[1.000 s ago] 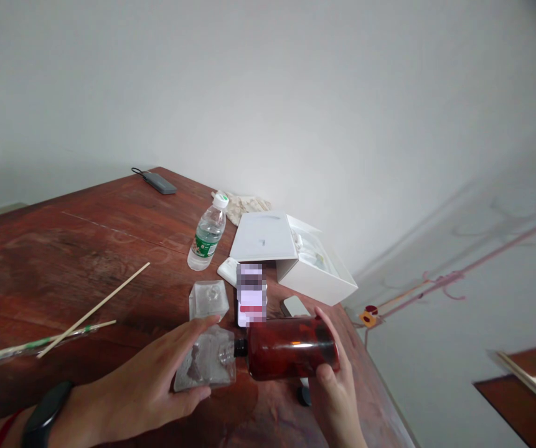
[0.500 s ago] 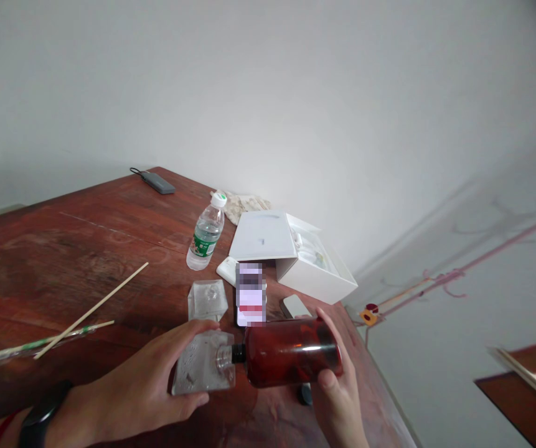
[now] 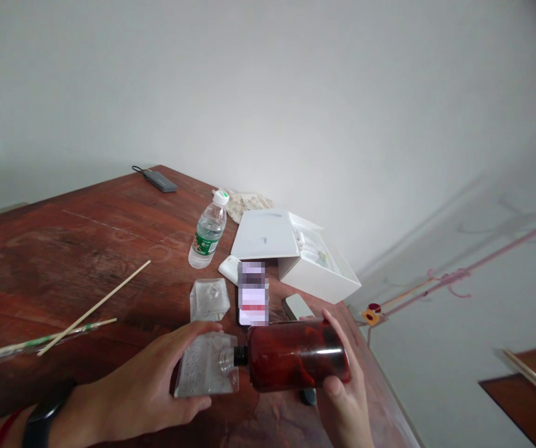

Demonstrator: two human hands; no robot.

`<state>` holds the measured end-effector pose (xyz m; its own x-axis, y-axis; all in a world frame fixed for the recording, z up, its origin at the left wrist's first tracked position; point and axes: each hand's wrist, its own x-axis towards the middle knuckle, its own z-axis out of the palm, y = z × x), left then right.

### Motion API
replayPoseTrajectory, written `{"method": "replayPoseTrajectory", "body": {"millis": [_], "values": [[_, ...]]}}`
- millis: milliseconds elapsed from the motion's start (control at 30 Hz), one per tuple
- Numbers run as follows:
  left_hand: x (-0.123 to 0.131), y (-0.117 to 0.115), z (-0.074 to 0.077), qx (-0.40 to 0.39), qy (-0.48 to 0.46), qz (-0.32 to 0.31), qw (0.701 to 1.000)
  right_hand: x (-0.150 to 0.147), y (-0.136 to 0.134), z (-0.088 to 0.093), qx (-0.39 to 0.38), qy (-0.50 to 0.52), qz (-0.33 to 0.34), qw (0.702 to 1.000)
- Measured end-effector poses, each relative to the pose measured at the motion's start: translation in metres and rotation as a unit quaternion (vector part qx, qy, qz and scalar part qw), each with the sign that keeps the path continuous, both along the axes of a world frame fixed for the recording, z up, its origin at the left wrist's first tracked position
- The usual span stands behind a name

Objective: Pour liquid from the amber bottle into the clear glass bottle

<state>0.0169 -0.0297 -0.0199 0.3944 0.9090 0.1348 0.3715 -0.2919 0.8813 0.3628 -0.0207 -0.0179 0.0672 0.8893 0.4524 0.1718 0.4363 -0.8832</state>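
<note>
My left hand (image 3: pixel 160 382) is closed around a clear, square-sided bottle (image 3: pixel 206 367) lying on its side, with droplets or specks on its wall. Its open neck points right. My right hand (image 3: pixel 345 392) grips a dark reddish-brown bottle (image 3: pixel 298 354) by its base end. This bottle is held roughly level, and its black neck meets the mouth of the clear bottle. Whether liquid passes between them I cannot tell. Just beyond my left fingers, another clear, square container (image 3: pixel 209 298) rests on the wooden table (image 3: pixel 109 239).
Behind the hands are a phone (image 3: pixel 253 295), an open white box (image 3: pixel 319 280) and a water bottle (image 3: pixel 206 233). Wooden sticks (image 3: pixel 94 306) lie at left, one of them wrapped. A dark round object (image 3: pixel 309 396), perhaps a cap, sits under the brown bottle.
Both hands keep their grips, with the two necks still together. The brown bottle's base has dipped very slightly, and the whole view has shifted a little.
</note>
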Motion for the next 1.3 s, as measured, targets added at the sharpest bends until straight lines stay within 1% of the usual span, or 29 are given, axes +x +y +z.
{"method": "replayPoseTrajectory", "body": {"millis": [100,333,467,533,600,733,833,1000,1100,1300], "values": [[0.0,-0.001,0.001,-0.007,0.001,0.002,1.0,0.0,0.0,0.002,0.003,-0.005,-0.003,1.0],[0.003,-0.005,0.014,-0.062,0.014,-0.002,0.998,-0.003,-0.005,0.001,-0.027,0.004,-0.006,1.0],[0.002,-0.003,0.014,-0.068,-0.004,-0.019,0.997,-0.003,-0.007,0.001,-0.031,0.004,-0.014,0.999],[0.001,-0.002,0.014,-0.073,-0.014,-0.035,0.997,-0.002,-0.006,0.002,-0.024,0.002,-0.01,1.0],[0.0,-0.001,0.014,-0.075,-0.011,-0.038,0.996,-0.003,-0.006,0.003,-0.02,0.006,-0.004,1.0],[0.001,-0.002,0.012,-0.058,0.007,-0.026,0.998,-0.006,-0.008,0.004,-0.022,0.005,-0.013,1.0],[0.0,-0.002,0.009,-0.04,0.006,-0.031,0.999,-0.006,-0.009,0.004,-0.025,-0.001,-0.027,0.999],[-0.004,0.0,0.006,-0.021,0.003,-0.042,0.999,-0.005,-0.01,0.006,-0.029,-0.014,-0.032,0.999],[-0.005,0.002,0.003,-0.008,0.009,-0.039,0.999,-0.006,-0.011,0.007,-0.039,-0.011,-0.042,0.998],[-0.006,0.003,-0.007,0.017,0.014,-0.035,0.999,0.001,-0.008,0.001,-0.024,-0.004,-0.002,1.0]]}}
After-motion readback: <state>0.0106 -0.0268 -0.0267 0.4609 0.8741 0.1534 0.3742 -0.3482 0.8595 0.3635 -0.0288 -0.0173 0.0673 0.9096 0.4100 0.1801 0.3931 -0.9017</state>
